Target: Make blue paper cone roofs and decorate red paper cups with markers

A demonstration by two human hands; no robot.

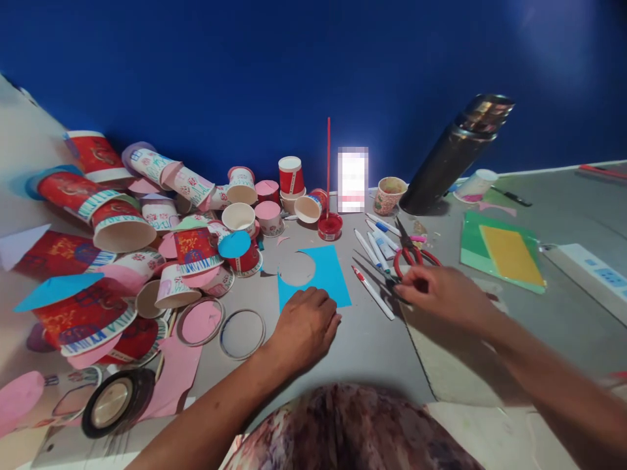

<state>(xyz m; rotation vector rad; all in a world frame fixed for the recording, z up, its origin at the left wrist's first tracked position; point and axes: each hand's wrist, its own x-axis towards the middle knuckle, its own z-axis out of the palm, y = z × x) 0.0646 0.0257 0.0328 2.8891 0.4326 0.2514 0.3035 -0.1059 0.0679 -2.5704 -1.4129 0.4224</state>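
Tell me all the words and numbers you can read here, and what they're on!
None can be read.
Red paper cups: gold and blue printed marks, too blurred to read.
White power strip: blue marks, too small.
Glowing card against the wall: blurred out.
Pens near the right hand: print too small.

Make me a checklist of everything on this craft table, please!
Surface: grey table against a blue wall.
Job's things: blue paper with a round hole cut out; red-handled scissors; pens.
Clutter: heap of paper cups, pink paper, tape roll, red paint pot, dark flask, green and yellow sheets.
Hands: left hand rests on the blue paper's near edge; right hand reaches at the pens and scissors, grip unclear.
Cables: nothing seen.
Surroundings: white power strip at right.
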